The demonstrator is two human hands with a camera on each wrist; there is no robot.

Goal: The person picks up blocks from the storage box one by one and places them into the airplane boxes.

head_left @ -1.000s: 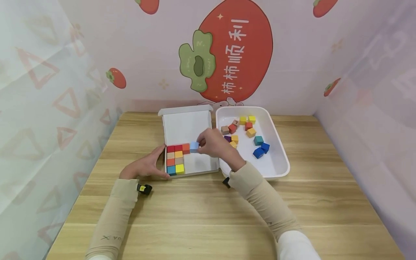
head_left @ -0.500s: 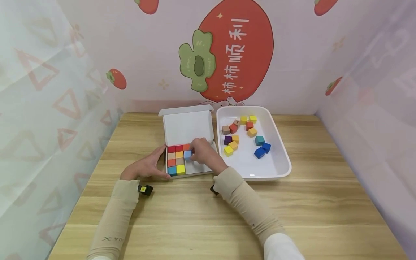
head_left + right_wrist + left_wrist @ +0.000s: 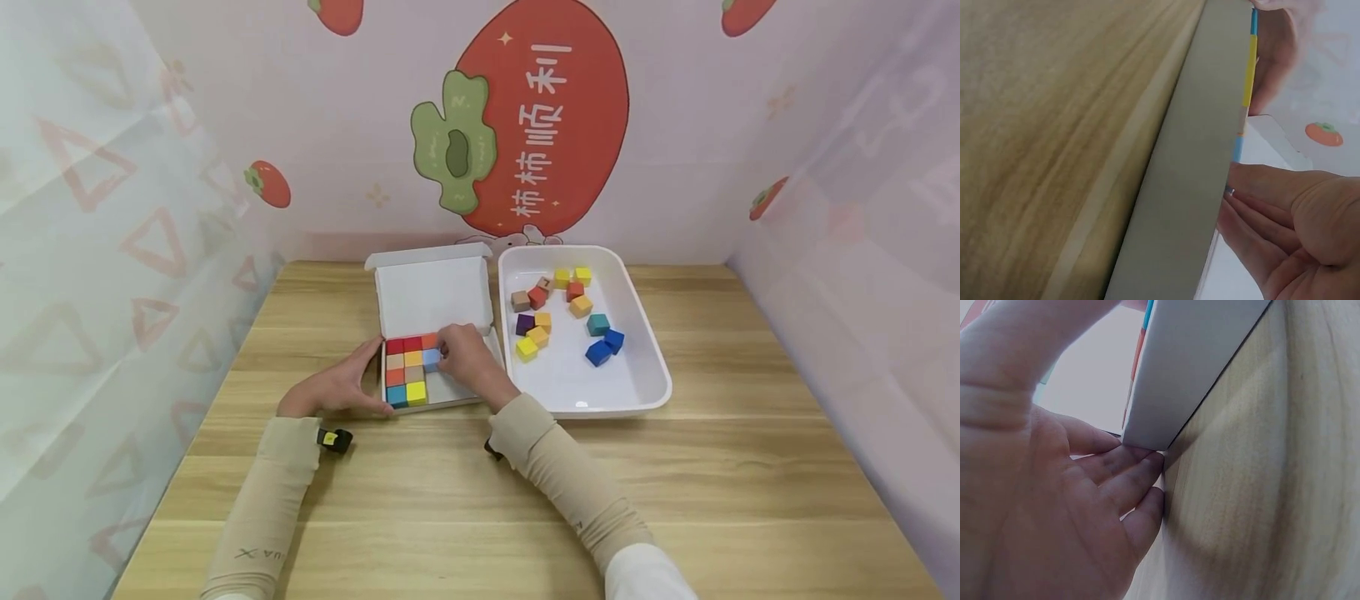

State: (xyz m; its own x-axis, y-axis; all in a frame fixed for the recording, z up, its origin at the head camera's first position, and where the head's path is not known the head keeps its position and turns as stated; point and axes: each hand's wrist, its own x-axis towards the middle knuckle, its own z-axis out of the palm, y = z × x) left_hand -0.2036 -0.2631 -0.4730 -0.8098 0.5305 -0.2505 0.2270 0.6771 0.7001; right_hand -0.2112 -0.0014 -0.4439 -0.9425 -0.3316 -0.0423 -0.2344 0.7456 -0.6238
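Note:
A shallow white box point(image 3: 439, 388) with its lid point(image 3: 433, 297) raised lies on the table. Coloured cubes fill its left part in rows, among them a yellow cube point(image 3: 416, 392) and a teal cube point(image 3: 397, 395). My left hand point(image 3: 337, 387) holds the box's left end, thumb at the front corner and fingers at the back corner; the left wrist view shows fingertips against the box wall point(image 3: 1179, 375). Inside the box, my right hand point(image 3: 471, 360) pinches a light blue cube point(image 3: 431, 357), beside an orange-yellow cube point(image 3: 413, 358). Its fingertips partly cover the orange cube point(image 3: 429, 341) behind.
Right of the box stands a white plastic tub point(image 3: 660, 387) with loose cubes, including a purple cube point(image 3: 525, 324), a blue cube point(image 3: 597, 353) and a green cube point(image 3: 597, 324). Wood tabletop point(image 3: 420, 508) stretches in front. A printed cloth point(image 3: 337, 125) hangs behind.
My right hand has brought the light blue cube down from beside the orange cube and left, against the orange-yellow cube in the second row. My left hand has stayed at the box.

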